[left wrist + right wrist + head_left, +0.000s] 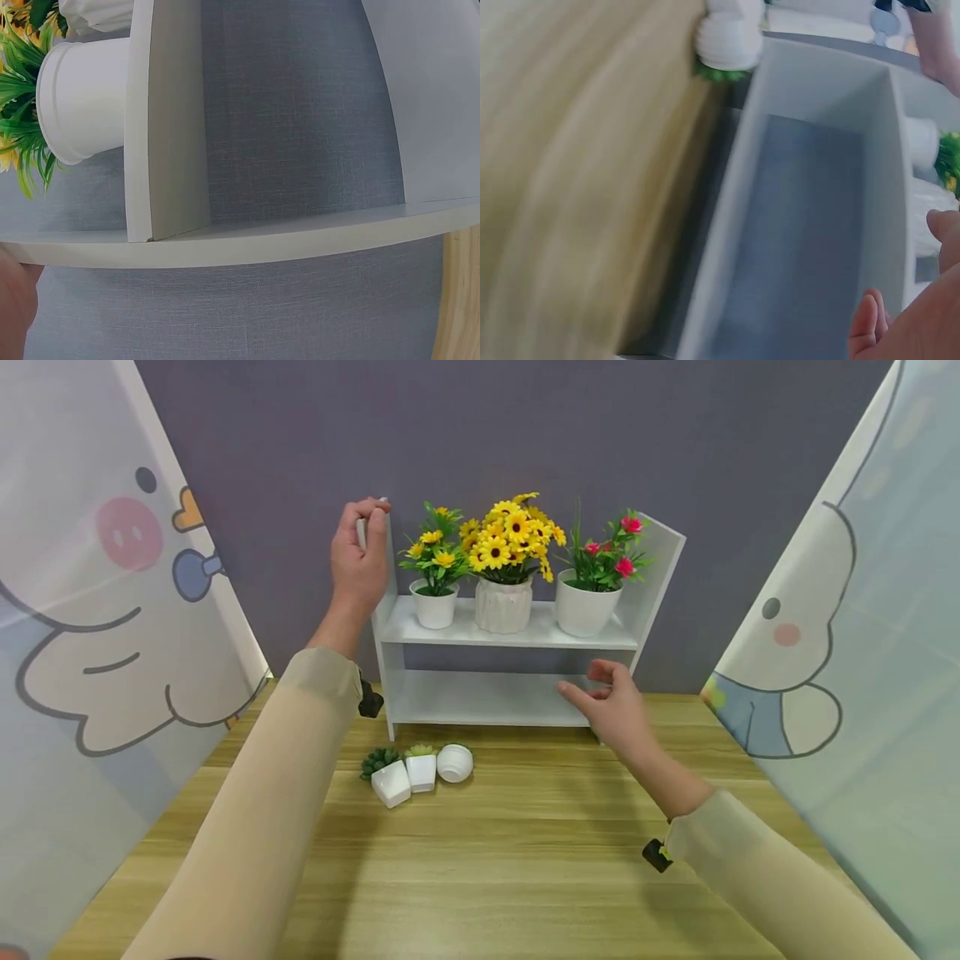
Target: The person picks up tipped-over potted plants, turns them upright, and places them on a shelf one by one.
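Observation:
A white two-tier shelf (487, 700) stands at the back of the wooden table. My left hand (360, 553) grips the top of its left side panel, fingers curled over the edge. In front of the shelf's lower right part, my right hand (617, 708) is held in the air with thumb and fingers apart and nothing between them. On the upper board are a small pot of yellow flowers (434, 608), a ribbed white pot of yellow daisies (504, 606) in the middle, and a white pot of pink-red flowers (587, 610) at the right.
Three small white succulent pots lie tipped on the table (495, 860) before the shelf's left end: an angular one (392, 785), a square one (422, 772) and a round one (454, 763). A grey wall (510, 427) rises behind. Cartoon-printed panels flank both sides.

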`<act>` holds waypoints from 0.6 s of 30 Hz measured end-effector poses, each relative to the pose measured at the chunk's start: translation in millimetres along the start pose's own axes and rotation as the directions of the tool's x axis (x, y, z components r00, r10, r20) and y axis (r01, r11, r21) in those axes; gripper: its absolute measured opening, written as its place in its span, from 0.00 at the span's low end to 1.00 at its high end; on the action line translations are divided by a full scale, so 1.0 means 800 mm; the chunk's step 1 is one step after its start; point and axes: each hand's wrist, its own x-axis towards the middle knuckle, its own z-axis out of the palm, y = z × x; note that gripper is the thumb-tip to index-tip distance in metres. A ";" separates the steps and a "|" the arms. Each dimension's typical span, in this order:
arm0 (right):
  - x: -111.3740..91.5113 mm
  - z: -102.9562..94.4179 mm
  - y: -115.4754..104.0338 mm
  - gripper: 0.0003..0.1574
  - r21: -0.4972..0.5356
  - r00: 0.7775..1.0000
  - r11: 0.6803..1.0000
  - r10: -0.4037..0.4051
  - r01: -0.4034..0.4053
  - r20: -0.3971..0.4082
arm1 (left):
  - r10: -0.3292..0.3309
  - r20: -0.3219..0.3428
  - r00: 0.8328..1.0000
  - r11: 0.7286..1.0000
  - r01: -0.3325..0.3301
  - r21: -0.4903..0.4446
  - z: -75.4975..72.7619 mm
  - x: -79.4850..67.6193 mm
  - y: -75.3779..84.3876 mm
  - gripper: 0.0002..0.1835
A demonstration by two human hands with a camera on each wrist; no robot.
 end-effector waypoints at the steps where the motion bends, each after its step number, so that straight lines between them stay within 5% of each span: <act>1: -0.002 0.003 0.005 0.62 -0.002 1.000 1.000 0.005 -0.005 0.020 | 0.003 0.000 1.000 1.000 -0.003 0.003 0.000 0.003 -0.006 0.15; 7: -0.011 0.018 0.039 0.55 -0.012 0.989 1.000 0.026 -0.024 0.149 | 0.003 0.004 1.000 1.000 -0.003 0.010 0.001 0.017 -0.038 0.14; 18: -0.031 0.047 0.082 0.37 -0.078 0.916 0.996 -0.007 0.042 0.401 | 0.009 0.009 1.000 1.000 -0.009 0.005 0.001 0.018 -0.037 0.17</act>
